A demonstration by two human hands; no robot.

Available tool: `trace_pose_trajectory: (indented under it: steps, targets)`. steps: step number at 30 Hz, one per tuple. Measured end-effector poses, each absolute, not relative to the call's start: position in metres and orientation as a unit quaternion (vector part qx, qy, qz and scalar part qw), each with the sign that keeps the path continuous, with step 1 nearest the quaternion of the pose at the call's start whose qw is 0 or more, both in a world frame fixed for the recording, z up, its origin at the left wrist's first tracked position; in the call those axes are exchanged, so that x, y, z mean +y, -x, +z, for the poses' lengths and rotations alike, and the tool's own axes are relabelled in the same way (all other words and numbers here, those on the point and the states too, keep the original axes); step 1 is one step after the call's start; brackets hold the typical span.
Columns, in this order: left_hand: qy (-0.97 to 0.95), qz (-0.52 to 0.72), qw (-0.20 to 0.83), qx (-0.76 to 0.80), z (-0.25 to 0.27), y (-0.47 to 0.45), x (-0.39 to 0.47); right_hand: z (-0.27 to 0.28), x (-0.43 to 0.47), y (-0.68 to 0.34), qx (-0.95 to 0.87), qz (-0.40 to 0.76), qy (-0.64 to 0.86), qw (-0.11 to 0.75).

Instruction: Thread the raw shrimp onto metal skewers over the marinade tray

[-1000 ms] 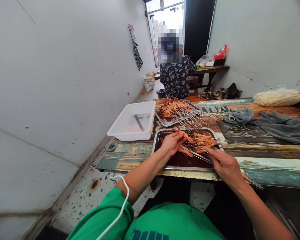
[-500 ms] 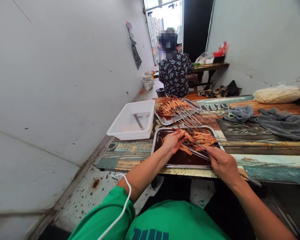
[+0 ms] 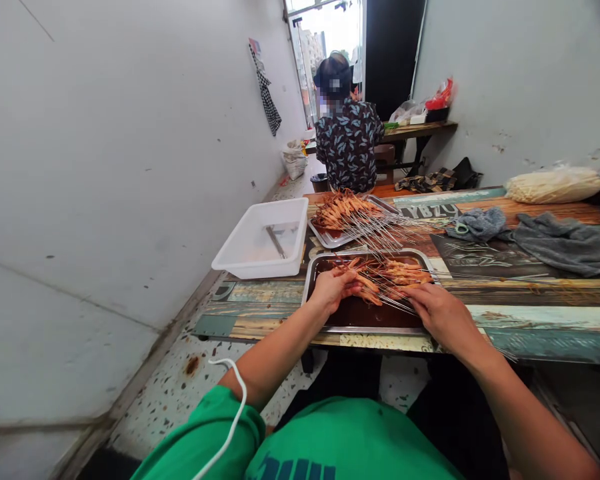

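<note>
A metal tray (image 3: 373, 329) with dark brown liquid lies in front of me, holding orange-brown strips of meat on thin metal skewers. At its left side my left hand (image 3: 333, 290) pinches the skewered meat (image 3: 367, 288), low in the tray. My right hand (image 3: 443, 315) is closed around metal skewers (image 3: 399, 305) at the tray's right edge; their far ends stick out past the wrist. Its fingertips are partly hidden. Behind, a second tray (image 3: 327, 240) bears a heap of more skewered meat (image 3: 347, 210), skewers pointing right.
Left of the trays stands a white plastic tub (image 3: 255, 263) with a metal tool (image 3: 276, 241) inside. Grey cloths (image 3: 563, 243) and a bagged pale bundle (image 3: 555, 185) lie at right. A person (image 3: 350, 143) sits beyond the table, facing away.
My left hand has moved left and slightly down, lowering the meat in its fingers toward the tray. My right hand has shifted slightly left, keeping its hold on the skewers.
</note>
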State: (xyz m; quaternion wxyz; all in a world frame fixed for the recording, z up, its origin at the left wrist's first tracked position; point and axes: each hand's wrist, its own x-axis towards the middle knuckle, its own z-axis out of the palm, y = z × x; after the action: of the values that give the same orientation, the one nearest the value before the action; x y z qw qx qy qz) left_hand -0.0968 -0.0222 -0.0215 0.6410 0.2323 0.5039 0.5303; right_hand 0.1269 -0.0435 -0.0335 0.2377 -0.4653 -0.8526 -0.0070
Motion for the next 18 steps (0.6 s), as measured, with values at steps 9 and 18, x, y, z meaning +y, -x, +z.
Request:
trace_pose_trajectory:
  steps: [9, 18]
  targets:
    - [-0.286, 0.478, 0.636, 0.534, -0.011, 0.118, -0.040, -0.017, -0.039, -0.113, -0.842, -0.099, 0.524, 0.087]
    - [-0.488, 0.476, 0.373, 0.629, -0.006, 0.133, -0.009, -0.028, -0.047, -0.118, -0.808, -0.110, 0.546, 0.191]
